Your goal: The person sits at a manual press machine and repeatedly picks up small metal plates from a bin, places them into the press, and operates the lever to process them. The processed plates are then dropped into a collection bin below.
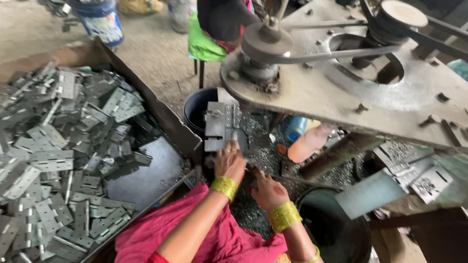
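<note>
metal hinges (58,160) heaped in tray (146,182) beside hands (230,163).

My left hand (229,163) rests on the hinge (223,125) lying on the bench ahead of me; my right hand (265,190) sits just beside it, nearer me. A tray (146,182) of hinges (53,156) lies to my left. A bucket (197,109) stands behind the hinge. The machine plate (341,104) overhangs to the right, a tub (336,234) below it.
</note>
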The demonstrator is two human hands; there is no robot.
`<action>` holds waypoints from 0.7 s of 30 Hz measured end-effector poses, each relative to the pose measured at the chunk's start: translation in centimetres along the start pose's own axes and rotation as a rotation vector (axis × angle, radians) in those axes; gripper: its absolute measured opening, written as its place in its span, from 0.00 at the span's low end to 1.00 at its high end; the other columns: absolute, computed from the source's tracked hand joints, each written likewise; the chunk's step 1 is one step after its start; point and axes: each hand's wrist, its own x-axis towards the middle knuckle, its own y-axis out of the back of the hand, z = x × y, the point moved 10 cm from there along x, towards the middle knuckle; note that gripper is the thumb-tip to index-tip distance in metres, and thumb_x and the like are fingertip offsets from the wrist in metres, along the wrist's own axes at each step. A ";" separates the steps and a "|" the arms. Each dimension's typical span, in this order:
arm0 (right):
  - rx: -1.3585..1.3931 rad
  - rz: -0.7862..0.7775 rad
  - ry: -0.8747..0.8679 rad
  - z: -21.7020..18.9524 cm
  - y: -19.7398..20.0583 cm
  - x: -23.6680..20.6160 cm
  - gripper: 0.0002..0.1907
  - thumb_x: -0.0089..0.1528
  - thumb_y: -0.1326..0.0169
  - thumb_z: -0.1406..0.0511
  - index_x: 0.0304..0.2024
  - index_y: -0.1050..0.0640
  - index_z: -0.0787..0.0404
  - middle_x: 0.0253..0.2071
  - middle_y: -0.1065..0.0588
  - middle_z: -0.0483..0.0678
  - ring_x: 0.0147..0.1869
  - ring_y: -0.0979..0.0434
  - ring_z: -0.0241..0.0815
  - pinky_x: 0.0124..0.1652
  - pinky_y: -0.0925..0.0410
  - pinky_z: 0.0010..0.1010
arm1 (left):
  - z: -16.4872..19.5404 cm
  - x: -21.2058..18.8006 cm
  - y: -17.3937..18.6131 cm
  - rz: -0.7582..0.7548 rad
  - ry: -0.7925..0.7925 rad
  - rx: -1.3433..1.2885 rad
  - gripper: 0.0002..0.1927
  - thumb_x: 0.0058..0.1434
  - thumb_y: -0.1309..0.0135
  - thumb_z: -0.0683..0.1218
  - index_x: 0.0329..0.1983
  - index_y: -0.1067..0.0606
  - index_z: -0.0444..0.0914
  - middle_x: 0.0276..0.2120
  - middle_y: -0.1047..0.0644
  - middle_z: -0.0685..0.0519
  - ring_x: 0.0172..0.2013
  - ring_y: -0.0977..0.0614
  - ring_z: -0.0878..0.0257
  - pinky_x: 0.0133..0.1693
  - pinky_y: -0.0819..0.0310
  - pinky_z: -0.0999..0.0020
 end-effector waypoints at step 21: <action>0.227 0.081 -0.337 11.9 -13.9 -0.3 0.18 0.61 0.44 0.53 0.47 0.24 0.55 0.37 0.21 0.58 0.41 0.20 0.60 0.38 0.29 0.49 | -1.6 3.3 0.8 -0.375 0.057 0.154 0.18 0.63 0.53 0.47 0.51 0.20 0.37 0.68 0.34 0.41 0.71 0.41 0.47 0.67 0.59 0.41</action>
